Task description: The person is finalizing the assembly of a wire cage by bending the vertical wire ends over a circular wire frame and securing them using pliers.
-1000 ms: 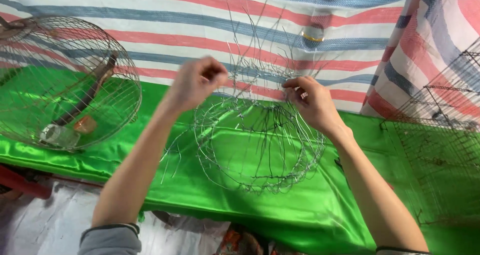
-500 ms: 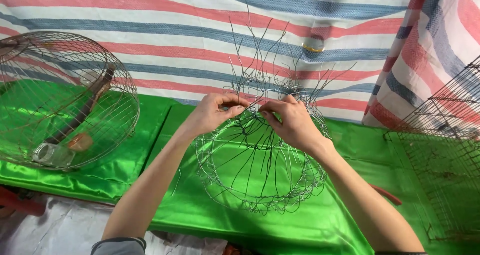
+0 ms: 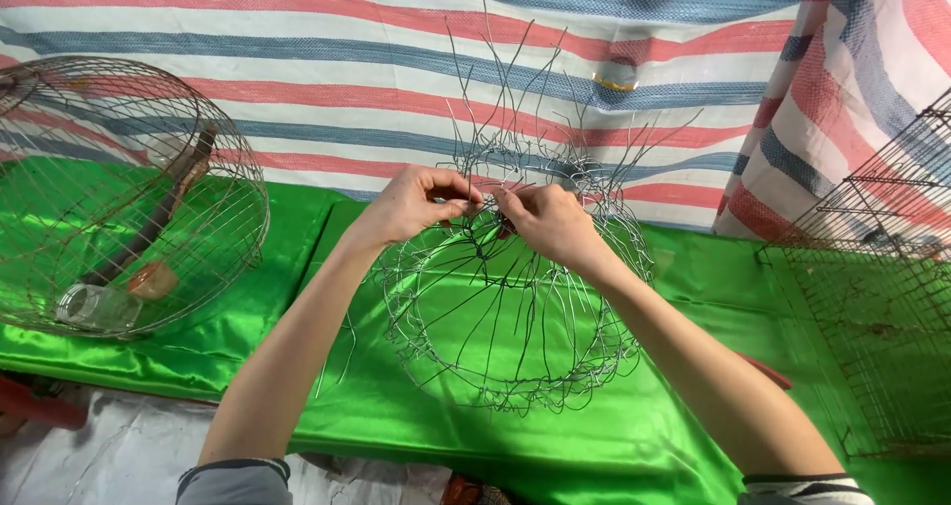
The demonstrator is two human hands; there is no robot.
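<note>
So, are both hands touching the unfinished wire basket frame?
Touching. The head view shows the left hand and the right hand pinching wires near the top middle of the wire basket frame, fingers closed on the strands.

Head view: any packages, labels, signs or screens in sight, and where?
None that can be made out.
Nearest candidate: small clear jar, lying inside the round wire cage at left; any label on it is too small to tell.
Hands pinch the bare wire frame over green cloth.
</note>
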